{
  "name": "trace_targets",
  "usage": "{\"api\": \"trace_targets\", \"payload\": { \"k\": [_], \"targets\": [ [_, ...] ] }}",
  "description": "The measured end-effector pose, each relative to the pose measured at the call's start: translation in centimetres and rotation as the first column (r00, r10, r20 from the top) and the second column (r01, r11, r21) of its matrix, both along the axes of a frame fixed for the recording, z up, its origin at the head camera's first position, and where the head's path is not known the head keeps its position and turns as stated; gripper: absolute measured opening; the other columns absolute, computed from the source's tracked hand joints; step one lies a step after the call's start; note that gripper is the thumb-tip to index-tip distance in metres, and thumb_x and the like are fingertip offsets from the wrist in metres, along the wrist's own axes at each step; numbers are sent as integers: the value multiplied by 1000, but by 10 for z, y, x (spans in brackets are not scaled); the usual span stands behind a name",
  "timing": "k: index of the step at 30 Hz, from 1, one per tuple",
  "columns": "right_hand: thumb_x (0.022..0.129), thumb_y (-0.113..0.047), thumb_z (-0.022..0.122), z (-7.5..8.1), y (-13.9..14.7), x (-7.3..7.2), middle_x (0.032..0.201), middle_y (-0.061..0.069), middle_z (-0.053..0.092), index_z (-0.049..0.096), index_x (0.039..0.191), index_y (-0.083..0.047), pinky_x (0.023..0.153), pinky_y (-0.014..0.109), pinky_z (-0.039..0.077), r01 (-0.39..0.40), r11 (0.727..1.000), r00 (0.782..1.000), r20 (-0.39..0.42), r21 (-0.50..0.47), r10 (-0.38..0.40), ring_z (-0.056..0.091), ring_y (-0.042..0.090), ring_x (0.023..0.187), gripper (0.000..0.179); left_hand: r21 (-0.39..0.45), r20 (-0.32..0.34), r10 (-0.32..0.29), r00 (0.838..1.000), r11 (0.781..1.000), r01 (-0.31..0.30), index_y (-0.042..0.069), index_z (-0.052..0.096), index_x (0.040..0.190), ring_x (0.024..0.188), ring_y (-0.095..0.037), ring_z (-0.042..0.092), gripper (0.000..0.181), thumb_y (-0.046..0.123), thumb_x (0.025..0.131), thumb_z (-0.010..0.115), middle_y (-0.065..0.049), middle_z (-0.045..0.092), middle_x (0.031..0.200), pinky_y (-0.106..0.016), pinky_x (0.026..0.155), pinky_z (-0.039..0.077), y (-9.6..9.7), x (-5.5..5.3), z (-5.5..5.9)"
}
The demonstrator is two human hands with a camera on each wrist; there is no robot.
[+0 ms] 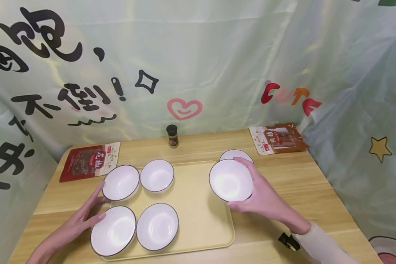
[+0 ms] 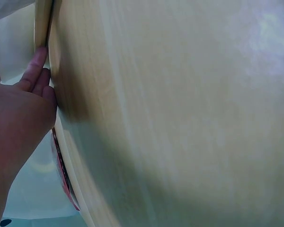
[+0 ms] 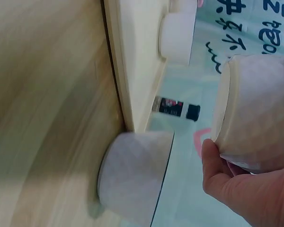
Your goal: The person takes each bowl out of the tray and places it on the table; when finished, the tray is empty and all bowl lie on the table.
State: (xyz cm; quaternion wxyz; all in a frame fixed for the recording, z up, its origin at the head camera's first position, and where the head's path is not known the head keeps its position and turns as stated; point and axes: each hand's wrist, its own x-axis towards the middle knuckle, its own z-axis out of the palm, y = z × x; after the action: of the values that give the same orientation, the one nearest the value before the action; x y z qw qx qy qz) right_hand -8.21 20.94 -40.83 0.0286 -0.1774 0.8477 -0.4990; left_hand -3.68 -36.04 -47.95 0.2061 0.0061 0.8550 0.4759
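A white bowl (image 1: 231, 180) is raised over the right edge of a tray (image 1: 198, 209), gripped by the fingers of the right hand (image 1: 262, 194); the left hand (image 1: 80, 220), fingers spread wide, seems to touch two leftmost bowls (image 1: 113, 231) above the tabletop (image 1: 290, 179)

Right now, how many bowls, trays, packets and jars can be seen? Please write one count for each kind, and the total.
Bowls: 6
Tray: 1
Packets: 2
Jar: 1
Total: 10
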Motion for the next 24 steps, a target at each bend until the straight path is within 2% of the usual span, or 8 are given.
{"api": "trace_targets", "payload": {
  "k": [6,14,20,24],
  "targets": [
    [69,-28,106,6,16,-8,158,21,48,32,169,-23,96,64,56,39,999,999,-37,26,-38,60,48,128,124,-7,-22,-4,1000,1000,4,44,-11,173,153,-58,20,95,26,113,60,-36,26,168,-90,109,20,1,0,1],
    [74,-24,104,16,36,-18,160,21,44,28,170,-18,95,64,55,119,991,992,-56,56,-116,56,46,129,122,9,-19,1,1000,1000,-1,44,-11,173,153,-58,19,95,25,113,60,-35,26,167,-90,110,18,1,-1,1],
    [76,-23,102,21,49,-22,159,27,43,25,172,-17,94,68,54,239,967,970,-57,88,-235,54,50,129,123,-5,-40,-6,999,1000,6,44,-10,173,153,-57,22,95,26,113,61,-35,28,167,-89,110,21,1,-1,2],
    [78,-22,101,21,57,-23,159,28,43,26,171,-14,95,69,52,288,954,957,-69,80,-283,52,51,129,121,-8,-30,-11,999,1000,11,45,-11,173,153,-57,22,95,27,113,61,-35,28,167,-88,111,21,0,0,2]
  ]
}}
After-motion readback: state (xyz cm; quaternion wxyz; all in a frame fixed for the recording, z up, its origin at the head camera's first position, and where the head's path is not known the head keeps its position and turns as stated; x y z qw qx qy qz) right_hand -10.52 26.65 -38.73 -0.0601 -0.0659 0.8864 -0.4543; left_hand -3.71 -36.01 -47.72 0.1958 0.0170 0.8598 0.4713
